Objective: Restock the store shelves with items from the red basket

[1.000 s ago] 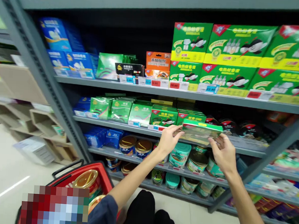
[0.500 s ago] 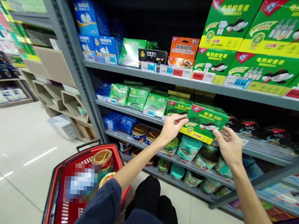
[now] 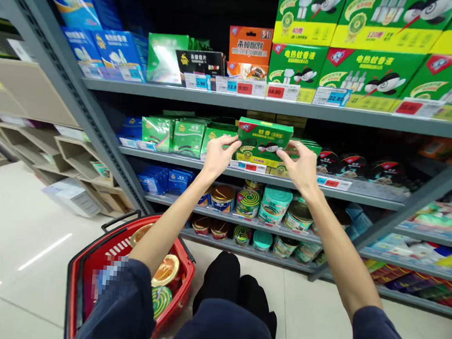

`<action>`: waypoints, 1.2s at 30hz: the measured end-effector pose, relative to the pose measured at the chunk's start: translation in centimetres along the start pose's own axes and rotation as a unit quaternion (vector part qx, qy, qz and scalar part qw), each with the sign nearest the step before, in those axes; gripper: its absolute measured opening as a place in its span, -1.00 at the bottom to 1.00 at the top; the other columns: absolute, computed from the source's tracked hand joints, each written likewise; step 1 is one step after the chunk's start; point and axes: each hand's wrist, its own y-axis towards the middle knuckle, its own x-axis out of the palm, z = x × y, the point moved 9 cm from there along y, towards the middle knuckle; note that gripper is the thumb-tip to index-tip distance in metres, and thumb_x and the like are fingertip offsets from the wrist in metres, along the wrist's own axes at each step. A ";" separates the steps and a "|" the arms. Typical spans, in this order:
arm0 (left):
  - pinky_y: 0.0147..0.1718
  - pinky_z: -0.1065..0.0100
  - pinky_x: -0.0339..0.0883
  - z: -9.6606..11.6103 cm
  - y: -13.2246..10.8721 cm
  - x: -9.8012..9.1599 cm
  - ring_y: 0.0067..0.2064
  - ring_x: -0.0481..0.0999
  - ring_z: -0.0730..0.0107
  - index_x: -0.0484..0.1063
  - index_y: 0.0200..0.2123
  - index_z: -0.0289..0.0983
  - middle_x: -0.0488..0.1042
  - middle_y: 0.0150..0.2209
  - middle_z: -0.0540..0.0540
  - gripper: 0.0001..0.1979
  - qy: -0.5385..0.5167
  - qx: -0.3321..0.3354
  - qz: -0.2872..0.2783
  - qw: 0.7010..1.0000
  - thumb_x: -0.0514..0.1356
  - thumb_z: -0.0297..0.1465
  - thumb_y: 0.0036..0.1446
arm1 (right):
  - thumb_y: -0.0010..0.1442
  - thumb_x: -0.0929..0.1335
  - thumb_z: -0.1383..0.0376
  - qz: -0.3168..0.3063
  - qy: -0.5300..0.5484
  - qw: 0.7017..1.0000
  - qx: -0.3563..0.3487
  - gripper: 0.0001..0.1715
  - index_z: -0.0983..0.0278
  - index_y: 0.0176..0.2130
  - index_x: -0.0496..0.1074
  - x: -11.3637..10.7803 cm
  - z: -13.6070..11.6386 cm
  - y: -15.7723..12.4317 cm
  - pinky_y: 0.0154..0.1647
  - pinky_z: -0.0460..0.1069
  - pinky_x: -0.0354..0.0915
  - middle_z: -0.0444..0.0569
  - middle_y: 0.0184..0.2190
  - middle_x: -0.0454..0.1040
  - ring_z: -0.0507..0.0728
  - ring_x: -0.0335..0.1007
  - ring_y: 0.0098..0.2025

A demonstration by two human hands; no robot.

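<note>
Between my hands is a flat green and yellow mosquito coil box [image 3: 262, 140], at the front of the middle shelf. My left hand [image 3: 219, 156] pinches its left edge. My right hand [image 3: 301, 164] has its thumb on the front at the right side and its fingers behind. Other green boxes [image 3: 313, 145] of the kind show behind my right hand. Green coil packets [image 3: 188, 137] lie in a row to the left. Dark round tins [image 3: 352, 164] stand to the right on the same shelf.
A red shopping basket [image 3: 73, 283] with several tins stands on the floor at my left. Lower shelves hold round coil tins [image 3: 248, 202]. Above, a shelf edge [image 3: 223, 101] juts over my hands. A slanting shelf post [image 3: 377, 226] stands at the right.
My hands have moved the mosquito coil box from in front of the shelf's edge back onto the shelf, and it is more upright. The view has shifted to the right.
</note>
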 end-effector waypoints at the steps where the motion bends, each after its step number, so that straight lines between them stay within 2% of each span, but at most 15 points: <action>1: 0.08 0.13 0.59 -0.5 0.2 -0.3 0.07 0.71 0.07 0.75 -0.05 -0.34 0.75 -0.02 -0.25 -0.72 0.004 0.000 0.002 1.000 0.35 -0.32 0.28 | 0.30 0.50 -0.01 0.000 -0.023 1.000 -0.012 -0.51 0.30 0.02 0.62 0.6 -0.1 0.4 -0.19 0.15 0.64 0.12 -0.08 0.70 0.28 0.68 -0.14; 6: 0.11 0.10 0.57 -2.0 0.4 -0.2 0.02 0.72 0.06 0.75 -0.09 -0.34 0.76 -0.05 -0.24 -0.77 0.055 0.002 0.013 0.998 0.34 -0.36 0.30 | 0.39 0.44 -0.02 -0.010 -0.070 0.997 -0.041 -0.50 0.33 0.03 0.61 2.6 1.0 1.4 -0.20 0.21 0.64 0.18 -0.11 0.68 0.27 0.62 -0.20; 11: -0.01 0.17 0.61 -1.9 0.2 0.4 0.00 0.71 0.10 0.74 -0.13 -0.32 0.75 -0.04 -0.23 -0.77 0.076 0.022 0.022 0.997 0.29 -0.33 0.35 | 0.48 0.35 -0.06 -0.003 -0.099 0.992 -0.081 -0.47 0.31 0.08 0.57 3.5 1.8 1.3 -0.03 0.30 0.63 0.20 -0.11 0.62 0.30 0.59 -0.19; 16: -0.11 0.23 0.61 -1.8 -0.3 0.5 -0.03 0.68 0.15 0.74 -0.14 -0.33 0.73 -0.06 -0.24 -0.73 0.098 0.045 0.036 0.993 0.26 -0.30 0.40 | 0.49 0.33 -0.04 0.002 -0.099 0.991 -0.086 -0.49 0.30 0.11 0.55 3.9 1.8 1.1 0.00 0.33 0.63 0.23 -0.08 0.59 0.35 0.58 -0.10; 19: -0.15 0.28 0.61 -1.0 -0.5 0.9 -0.04 0.67 0.20 0.73 -0.09 -0.33 0.71 -0.09 -0.21 -0.70 0.081 0.053 0.038 0.995 0.26 -0.24 0.41 | 0.41 0.39 -0.12 -0.008 -0.077 0.995 -0.057 -0.45 0.30 0.01 0.57 2.6 2.0 1.2 -0.10 0.32 0.66 0.21 -0.13 0.63 0.33 0.61 -0.19; 23: -0.01 0.27 0.59 2.5 -0.2 2.1 -0.03 0.66 0.31 0.68 0.12 -0.24 0.67 -0.04 -0.14 -0.66 0.047 0.109 0.050 0.992 0.24 -0.20 0.46 | 0.26 0.51 -0.16 -0.022 -0.041 0.999 -0.017 -0.47 0.24 -0.17 0.56 -0.3 2.3 0.7 -0.12 0.30 0.67 0.12 -0.23 0.68 0.34 0.68 -0.22; 27: 0.01 0.27 0.54 5.6 0.8 2.6 -0.09 0.64 0.32 0.70 0.09 -0.21 0.66 -0.11 -0.13 -0.72 0.079 0.154 0.076 0.982 0.26 -0.27 0.46 | 0.22 0.52 -0.17 -0.003 0.028 0.999 0.029 -0.43 0.25 -0.12 0.55 -1.4 3.0 0.4 -0.09 0.28 0.69 0.12 -0.18 0.72 0.36 0.72 -0.16; 30: -0.03 0.29 0.55 5.7 0.6 2.6 -0.11 0.63 0.34 0.71 0.07 -0.20 0.66 -0.13 -0.11 -0.74 0.058 0.128 0.080 0.987 0.30 -0.31 0.42 | 0.22 0.51 -0.15 -0.005 0.035 0.999 0.041 -0.40 0.26 -0.01 0.57 -1.8 3.0 0.9 -0.10 0.24 0.70 0.11 -0.12 0.73 0.32 0.71 -0.13; 32: -0.05 0.29 0.59 5.1 0.0 3.6 -0.09 0.64 0.33 0.71 0.07 -0.22 0.68 -0.10 -0.11 -0.74 0.018 0.094 0.060 0.994 0.32 -0.31 0.40 | 0.23 0.51 -0.11 0.009 0.014 0.999 0.034 -0.39 0.26 0.06 0.57 -3.4 2.9 1.1 -0.14 0.19 0.69 0.10 -0.07 0.71 0.29 0.69 -0.13; 36: -0.04 0.22 0.65 3.7 -1.7 8.5 -0.05 0.69 0.28 0.70 0.08 -0.29 0.70 0.00 -0.17 -0.73 -0.051 0.038 -0.012 0.998 0.33 -0.38 0.37 | 0.23 0.52 -0.04 0.042 -0.065 0.997 0.014 -0.44 0.26 0.05 0.58 -8.0 3.7 0.1 -0.14 0.17 0.68 0.10 -0.06 0.69 0.25 0.66 -0.18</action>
